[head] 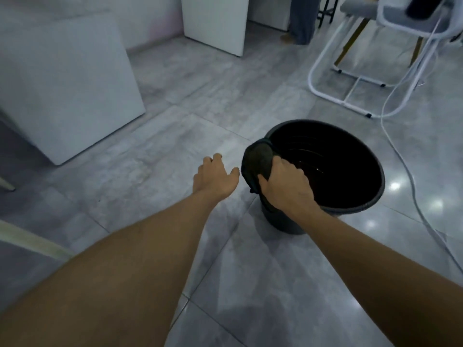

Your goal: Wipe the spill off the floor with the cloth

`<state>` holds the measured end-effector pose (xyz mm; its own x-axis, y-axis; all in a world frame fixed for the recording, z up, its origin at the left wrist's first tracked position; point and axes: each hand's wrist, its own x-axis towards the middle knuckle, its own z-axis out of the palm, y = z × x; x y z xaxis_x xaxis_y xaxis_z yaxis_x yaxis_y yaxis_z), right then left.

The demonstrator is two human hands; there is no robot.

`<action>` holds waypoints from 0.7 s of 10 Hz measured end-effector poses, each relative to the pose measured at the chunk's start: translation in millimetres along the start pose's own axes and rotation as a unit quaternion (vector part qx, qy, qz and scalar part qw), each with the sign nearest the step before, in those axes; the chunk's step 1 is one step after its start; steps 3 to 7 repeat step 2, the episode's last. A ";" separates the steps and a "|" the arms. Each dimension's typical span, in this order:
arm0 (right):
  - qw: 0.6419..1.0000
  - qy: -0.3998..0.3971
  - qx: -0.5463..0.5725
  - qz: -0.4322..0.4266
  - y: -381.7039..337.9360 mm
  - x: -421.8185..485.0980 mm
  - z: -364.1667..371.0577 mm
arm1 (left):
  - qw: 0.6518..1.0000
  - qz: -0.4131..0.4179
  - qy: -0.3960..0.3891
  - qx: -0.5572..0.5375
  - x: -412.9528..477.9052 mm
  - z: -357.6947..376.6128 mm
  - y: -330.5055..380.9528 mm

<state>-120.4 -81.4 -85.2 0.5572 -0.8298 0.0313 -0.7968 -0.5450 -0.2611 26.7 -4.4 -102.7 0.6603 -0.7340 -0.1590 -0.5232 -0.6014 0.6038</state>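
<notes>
Dark cloth draped over the near-left rim of a black bucket — bunched, part hanging down the outside wall, part tucked under the hand. Right hand clamped on it at the rim, thumb on the outer side of the cloth, fingers curled over into the bucket; fingertips hidden behind the knuckles. Left hand just beside the cloth, not touching it — fingers loosely spread, holding nothing, hovering above the tiles. Both forearms bare.

Bucket interior very dark; faint glints low inside suggest liquid, level hard to make out. Bucket base partly hidden by the right arm.

Grey tiled floor, glossy, with bright light reflections to the right of the bucket. No spill can be made out with certainty; a slightly darker patch on the tiles below the bucket may be wet or only shadow.

Farther out: white cabinet at left, white tubular frame upper right, white cord trailing across the floor, a person's trouser leg at the top edge, cut off.
</notes>
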 end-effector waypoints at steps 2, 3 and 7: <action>0.984 -0.168 -0.031 0.042 -25.3 1.2 -60.1 | 0.996 0.026 -0.004 0.083 -33.5 -123.0 54.5; 0.984 -0.168 -0.031 0.042 -25.3 1.2 -60.1 | 0.996 0.026 -0.004 0.083 -33.5 -123.0 54.5; 0.984 -0.168 -0.031 0.042 -25.3 1.2 -60.1 | 0.996 0.026 -0.004 0.083 -33.5 -123.0 54.5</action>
